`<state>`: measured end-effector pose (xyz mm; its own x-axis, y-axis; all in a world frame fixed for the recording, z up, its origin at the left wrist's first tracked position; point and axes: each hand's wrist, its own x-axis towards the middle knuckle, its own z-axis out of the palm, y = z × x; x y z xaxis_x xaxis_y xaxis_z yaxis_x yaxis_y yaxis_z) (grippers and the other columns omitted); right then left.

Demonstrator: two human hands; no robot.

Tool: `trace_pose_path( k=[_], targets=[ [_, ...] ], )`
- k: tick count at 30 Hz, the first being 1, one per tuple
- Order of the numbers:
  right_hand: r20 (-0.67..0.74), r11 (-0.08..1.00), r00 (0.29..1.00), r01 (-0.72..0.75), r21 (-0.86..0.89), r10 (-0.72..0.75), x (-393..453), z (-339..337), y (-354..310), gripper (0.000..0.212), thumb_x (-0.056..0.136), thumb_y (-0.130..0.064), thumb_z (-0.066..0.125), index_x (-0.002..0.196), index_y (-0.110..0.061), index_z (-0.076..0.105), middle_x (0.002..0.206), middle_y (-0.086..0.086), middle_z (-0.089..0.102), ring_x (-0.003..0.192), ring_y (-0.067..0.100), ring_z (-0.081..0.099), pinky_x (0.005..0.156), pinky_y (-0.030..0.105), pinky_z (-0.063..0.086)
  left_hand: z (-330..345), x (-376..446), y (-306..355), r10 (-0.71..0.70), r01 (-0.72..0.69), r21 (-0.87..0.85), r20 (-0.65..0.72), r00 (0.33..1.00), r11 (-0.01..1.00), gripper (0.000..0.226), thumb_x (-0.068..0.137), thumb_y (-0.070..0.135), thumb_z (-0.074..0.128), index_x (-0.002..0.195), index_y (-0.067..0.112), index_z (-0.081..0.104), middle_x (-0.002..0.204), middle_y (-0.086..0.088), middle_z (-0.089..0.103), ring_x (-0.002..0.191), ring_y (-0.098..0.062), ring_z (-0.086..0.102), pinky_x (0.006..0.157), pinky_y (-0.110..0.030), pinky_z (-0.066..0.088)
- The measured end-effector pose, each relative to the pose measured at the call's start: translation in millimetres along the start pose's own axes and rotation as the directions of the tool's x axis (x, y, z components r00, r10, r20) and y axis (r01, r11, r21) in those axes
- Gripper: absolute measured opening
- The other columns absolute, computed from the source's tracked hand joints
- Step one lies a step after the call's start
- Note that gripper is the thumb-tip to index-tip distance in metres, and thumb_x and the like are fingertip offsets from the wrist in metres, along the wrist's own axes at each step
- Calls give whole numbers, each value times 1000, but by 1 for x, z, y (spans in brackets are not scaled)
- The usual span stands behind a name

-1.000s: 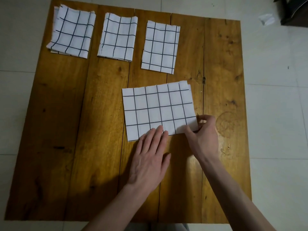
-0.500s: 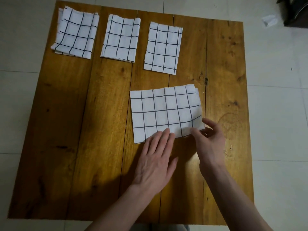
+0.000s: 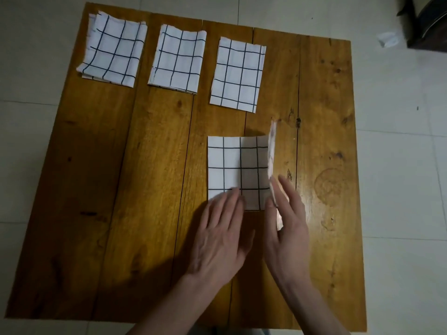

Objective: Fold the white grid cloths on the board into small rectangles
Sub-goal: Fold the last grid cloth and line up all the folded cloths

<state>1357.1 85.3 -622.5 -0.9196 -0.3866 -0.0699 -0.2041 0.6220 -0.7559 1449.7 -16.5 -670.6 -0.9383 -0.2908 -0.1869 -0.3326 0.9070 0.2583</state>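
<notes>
Right half of grid cloth [image 3: 238, 170] now lifted upright; right hand [image 3: 286, 228] pinches its edge, left hand [image 3: 221, 235] fingers together, flat on cloth.

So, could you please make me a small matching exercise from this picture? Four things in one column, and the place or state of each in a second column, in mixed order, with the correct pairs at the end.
Things
1. left hand
2. right hand
3. cloth being folded
4. three folded cloths

Places or states
A. in a row along the far side of the board
B. lifts the right half of a cloth upright
C. rests flat on the near edge of a cloth
D. near the middle of the board, one half raised

Pairs: 1-C, 2-B, 3-D, 4-A
</notes>
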Motion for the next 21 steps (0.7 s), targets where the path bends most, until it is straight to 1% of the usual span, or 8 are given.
trace_pose_path(
  k=[3,6,8,10,12,15,18,21],
  targets=[
    [61,985,987,153,-74,-149,-5,9,3,48,109,-20,44,158,-18,42,166,-4,38,156,9,26,123,45,36,-3,-6,-17,-67,67,-13,-62,996,998,75,104,53,30,163,7,30,171,-13,27,158,-29,27,125,-51,32],
    [114,945,956,287,-155,-272,-5,19,4,49,110,-21,40,159,-16,40,166,-1,37,158,15,25,125,43,33,-1,-11,-33,-95,94,-21,-100,990,995,76,104,53,34,164,8,25,170,-14,28,158,-28,27,128,-49,25],
    [170,917,934,346,-200,-315,-4,26,5,50,111,-22,41,160,-16,37,167,-1,34,158,17,23,126,42,30,0,-12,-40,-111,108,-37,-113,987,993,77,103,52,37,164,8,23,170,-13,29,158,-27,26,128,-49,26],
    [221,896,918,378,-233,-330,-3,35,7,50,111,-23,41,161,-16,36,168,0,33,159,17,22,126,45,31,-1,-13,-43,-125,120,-47,-111,986,992,79,101,51,42,164,8,23,170,-13,29,158,-27,26,127,-51,28],
    [253,880,906,400,-255,-339,-1,44,8,50,111,-24,41,160,-16,37,167,1,34,159,18,22,125,45,32,-3,-13,-44,-137,132,-58,-99,986,990,84,98,49,51,164,6,23,170,-13,29,158,-28,27,127,-51,28],
    [305,859,893,420,-294,-332,0,55,8,49,111,-26,40,159,-17,40,167,0,36,158,18,23,127,40,29,-5,-13,-44,-149,143,-71,-93,984,987,91,91,46,60,163,5,24,168,-14,33,156,-29,30,126,-51,31],
    [362,843,886,417,-342,-291,1,59,9,50,111,-31,35,160,-20,38,167,-3,34,159,17,21,128,34,23,-5,-13,-43,-148,139,-86,-108,983,987,95,85,40,68,162,5,26,165,-14,38,153,-30,36,123,-52,36],
    [415,828,872,422,-369,-260,0,59,8,51,112,-37,30,161,-23,36,168,-5,33,159,15,18,127,33,20,-5,-13,-44,-150,141,-90,-94,984,986,97,84,36,73,163,8,26,166,-13,37,154,-29,34,123,-52,36]
  ],
)
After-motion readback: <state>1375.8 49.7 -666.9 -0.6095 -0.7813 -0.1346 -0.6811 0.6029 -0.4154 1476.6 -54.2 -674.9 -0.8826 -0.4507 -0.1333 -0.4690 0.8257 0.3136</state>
